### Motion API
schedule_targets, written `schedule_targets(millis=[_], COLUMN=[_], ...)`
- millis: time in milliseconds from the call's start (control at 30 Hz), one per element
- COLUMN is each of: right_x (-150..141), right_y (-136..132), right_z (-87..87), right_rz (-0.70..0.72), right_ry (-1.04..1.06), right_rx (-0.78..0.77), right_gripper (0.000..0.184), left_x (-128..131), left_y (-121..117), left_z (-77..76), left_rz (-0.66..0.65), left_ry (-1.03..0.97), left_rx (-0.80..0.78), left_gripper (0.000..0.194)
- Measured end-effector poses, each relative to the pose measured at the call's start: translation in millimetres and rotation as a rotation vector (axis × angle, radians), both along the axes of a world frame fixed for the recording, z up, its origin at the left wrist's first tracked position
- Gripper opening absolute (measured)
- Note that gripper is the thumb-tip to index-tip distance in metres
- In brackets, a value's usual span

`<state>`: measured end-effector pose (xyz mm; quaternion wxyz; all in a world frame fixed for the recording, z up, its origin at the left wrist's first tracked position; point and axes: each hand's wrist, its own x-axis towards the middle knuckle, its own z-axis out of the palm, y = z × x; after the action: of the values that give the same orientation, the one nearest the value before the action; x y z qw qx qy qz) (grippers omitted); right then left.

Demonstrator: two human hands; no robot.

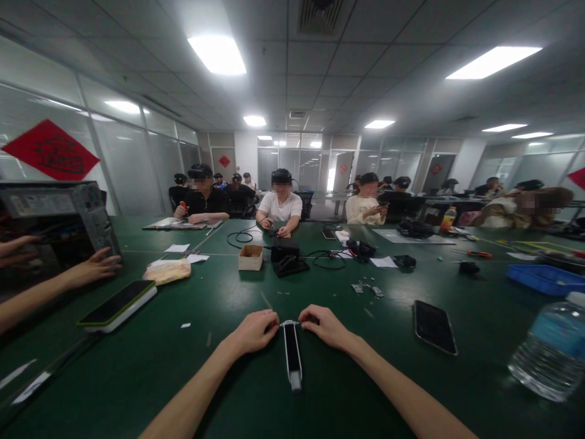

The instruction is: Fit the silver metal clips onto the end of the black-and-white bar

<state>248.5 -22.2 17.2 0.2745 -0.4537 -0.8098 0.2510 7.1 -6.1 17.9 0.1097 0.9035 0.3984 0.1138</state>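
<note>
On the green table in front of me lies a narrow white-and-black device, long and slim, with a dark middle, pale edges and a grey tip towards me. Its exact kind is unclear. My left hand is closed at the left side of its far end, thumb and fingers pinched together. At the right side of the same end, my right hand has its fingers curled in a pinch. A thin crosspiece spans between the fingertips of both hands.
A phone and a water bottle are to my right, with a blue tray behind. Leftward are a green-edged phone and an open computer case with another person's hands. Ahead stands a small box.
</note>
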Motion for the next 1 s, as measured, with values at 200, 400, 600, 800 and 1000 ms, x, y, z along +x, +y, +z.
schedule_targets(millis=[200,400,600,800,1000], right_x=[1.9,3.2,2.1,-2.7,-6.4], right_y=[3.3,6.5,4.2,2.8,4.4], right_z=[-3.6,-9.8,-9.8,-12.1,-18.5], right_rz=[0.026,0.033,0.030,0.025,0.034], right_ry=[-0.017,0.013,0.012,0.029,0.029], right_rx=[-0.008,0.043,0.112,0.100,0.113], right_gripper=[0.013,0.013,0.013,0.016,0.016], left_x=[-0.7,0.7,0.4,0.5,1.9], left_y=[2.8,1.9,-0.7,1.0,-0.1], left_z=[-3.8,-2.1,0.5,-4.4,-3.6], left_rz=[-0.009,-0.020,-0.019,-0.026,-0.019], left_ry=[0.000,-0.011,-0.005,-0.019,-0.017], left_rx=[0.016,0.022,0.029,0.046,0.043], left_gripper=[0.014,0.014,0.013,0.015,0.016])
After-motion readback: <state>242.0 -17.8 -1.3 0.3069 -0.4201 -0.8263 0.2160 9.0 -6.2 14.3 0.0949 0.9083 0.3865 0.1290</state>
